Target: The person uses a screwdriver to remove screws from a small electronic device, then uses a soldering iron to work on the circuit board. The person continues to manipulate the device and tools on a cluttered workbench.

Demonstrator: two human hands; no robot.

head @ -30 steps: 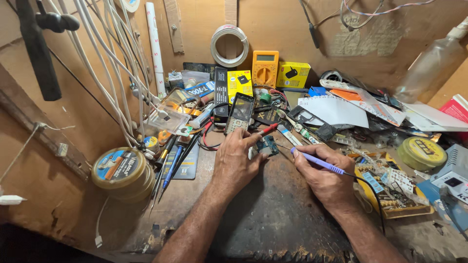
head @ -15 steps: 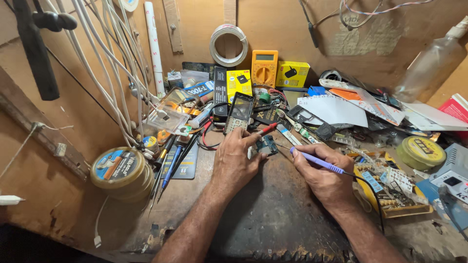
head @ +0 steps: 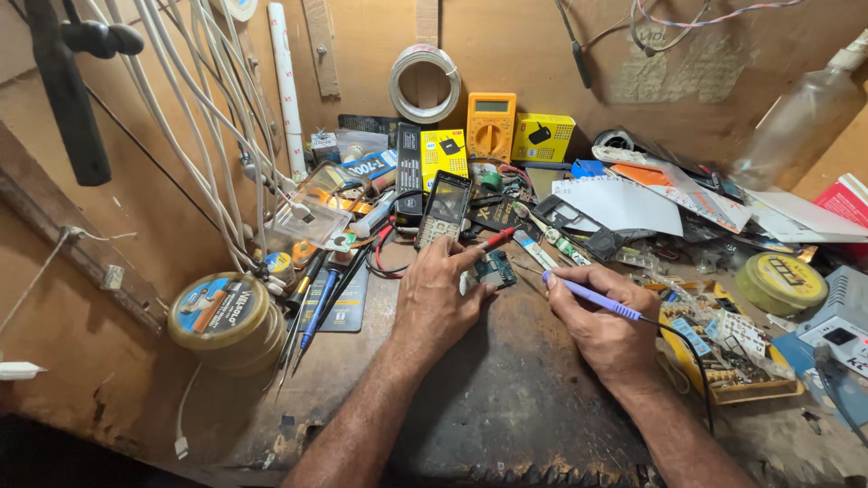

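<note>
On the worn dark workbench (head: 506,398), near its middle, the left hand (head: 438,303) pins a small green circuit board (head: 494,268) and pinches a red probe (head: 495,240). The right hand (head: 608,327) grips a slim purple soldering iron (head: 588,294), tip just beside the board: soldering, seemingly; touching 1 joint needs steadiness.

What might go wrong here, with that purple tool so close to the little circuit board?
The purple soldering tool in the right hand points toward the small circuit board, which the left hand steadies; the fingertips could get burned. Its cord trails past the cluttered parts tray and could snag.
</note>
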